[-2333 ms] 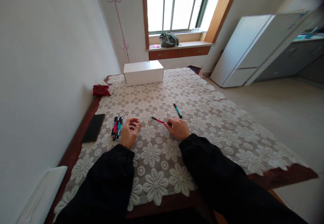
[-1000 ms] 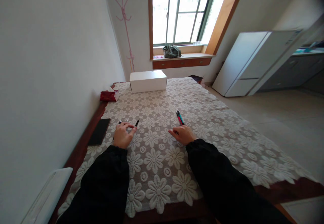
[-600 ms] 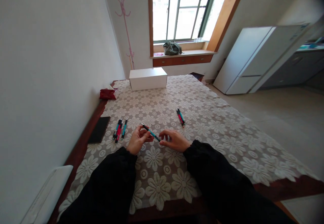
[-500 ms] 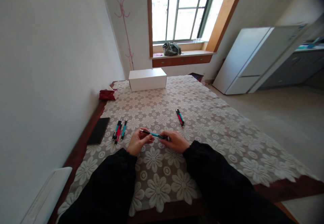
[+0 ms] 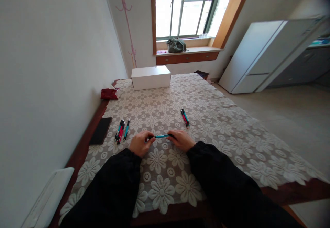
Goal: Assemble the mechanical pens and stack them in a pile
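A turquoise and black pen (image 5: 161,136) is held level above the tablecloth between my two hands. My left hand (image 5: 140,144) is closed around its left end, covering most of the black part there. At the other end, my right hand (image 5: 182,140) pinches the pen between thumb and fingers. Left of my hands lies a group of turquoise pens (image 5: 126,130) and red pens (image 5: 120,134), all with black parts. Farther forward on the right, a red pen (image 5: 184,118) and a turquoise pen (image 5: 185,116) lie side by side.
A black flat notebook-like thing (image 5: 101,131) lies by the left table edge. Behind it is a dark red packet (image 5: 109,93). The long white box (image 5: 151,78) stands at the far end of the lace tablecloth (image 5: 162,190). A wall runs along the left.
My left hand has closed over the pen's left end, whose black part and tip showed before. The pen has come from slanting to nearly level. The view has shifted slightly.
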Demonstrator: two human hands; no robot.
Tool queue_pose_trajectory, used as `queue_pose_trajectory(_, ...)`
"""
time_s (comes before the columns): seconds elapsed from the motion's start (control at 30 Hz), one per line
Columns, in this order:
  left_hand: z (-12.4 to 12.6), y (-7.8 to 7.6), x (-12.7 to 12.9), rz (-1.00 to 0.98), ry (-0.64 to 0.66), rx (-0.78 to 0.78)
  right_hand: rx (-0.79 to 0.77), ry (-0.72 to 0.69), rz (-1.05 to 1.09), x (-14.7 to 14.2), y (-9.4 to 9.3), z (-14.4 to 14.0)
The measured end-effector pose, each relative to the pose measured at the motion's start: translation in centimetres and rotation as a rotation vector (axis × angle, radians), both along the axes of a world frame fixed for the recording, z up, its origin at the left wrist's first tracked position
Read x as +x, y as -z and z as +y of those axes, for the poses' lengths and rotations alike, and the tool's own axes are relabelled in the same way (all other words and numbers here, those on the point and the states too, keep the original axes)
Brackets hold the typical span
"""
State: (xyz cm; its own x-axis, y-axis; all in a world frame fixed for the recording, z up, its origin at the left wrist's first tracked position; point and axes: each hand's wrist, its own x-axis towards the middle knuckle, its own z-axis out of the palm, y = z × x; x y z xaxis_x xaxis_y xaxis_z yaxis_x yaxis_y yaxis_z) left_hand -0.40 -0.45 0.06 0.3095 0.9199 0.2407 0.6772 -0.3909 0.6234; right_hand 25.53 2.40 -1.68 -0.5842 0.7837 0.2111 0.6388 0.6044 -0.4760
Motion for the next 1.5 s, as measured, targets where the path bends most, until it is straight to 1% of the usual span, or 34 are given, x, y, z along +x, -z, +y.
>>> queue_pose_trajectory(0.2,-0.3,-0.5,0.1,0.135,-0.008,-0.049,0.003,-0.006,-0.004,0.0,0.2,0.0)
queue_pose_trajectory(0.53,-0.4,-0.8,0.1,0.311,0.029,-0.046,0.023,-0.021,0.007,-0.3,0.7,0.0)
queue_pose_trajectory(0.9,-0.5,-1.0,0.2,0.43,0.011,-0.069,0.065,-0.034,-0.009,-0.4,0.7,-0.1)
queue_pose_trajectory(1.17,-0.5,-0.9,0.4,0.385,-0.007,-0.099,0.137,-0.069,-0.019,-0.3,0.2,-0.1)
queue_pose_trajectory(1.3,-0.5,-0.6,0.4,0.365,-0.02,-0.057,0.106,-0.048,0.005,-0.3,0.0,-0.2)
queue_pose_trajectory(1.37,-0.4,-0.5,0.4,0.318,0.0,-0.03,0.083,-0.054,0.013,-0.3,-0.1,-0.3)
queue_pose_trajectory(1.5,-0.3,-0.4,0.4,0.229,0.1,-0.011,0.057,-0.09,-0.017,-0.3,-0.4,-0.5)
